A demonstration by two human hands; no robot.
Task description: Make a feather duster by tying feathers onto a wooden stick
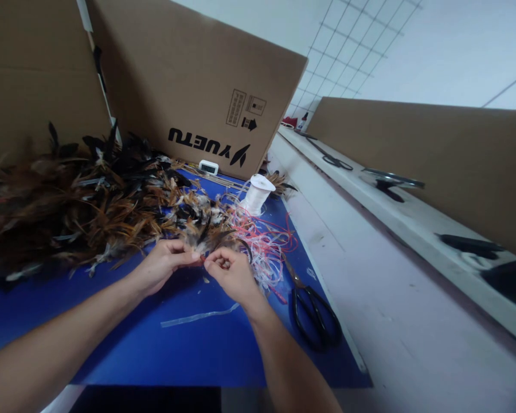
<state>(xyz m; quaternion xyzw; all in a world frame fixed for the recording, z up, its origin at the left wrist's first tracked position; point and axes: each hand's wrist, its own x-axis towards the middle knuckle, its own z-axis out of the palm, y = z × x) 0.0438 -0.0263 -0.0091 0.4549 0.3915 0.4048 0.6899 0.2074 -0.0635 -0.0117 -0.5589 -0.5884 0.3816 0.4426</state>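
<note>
My left hand (162, 265) pinches the stem end of a small bundle of brown and black feathers (204, 238) above the blue mat (176, 338). Facing it from the right, my right hand (231, 274) has its fingers closed on a thin red and white strip (264, 246) at the same spot on the bundle. The fingertips of both hands almost touch. A tangle of those pink and white strips lies just beyond my right hand.
A large heap of dark feathers (64, 206) covers the mat's left side. A white spool (257, 194) stands at the back, black scissors (313, 315) lie right of my right wrist. Cardboard boxes (198, 80) wall the back. More scissors (391, 182) rest on the white ledge.
</note>
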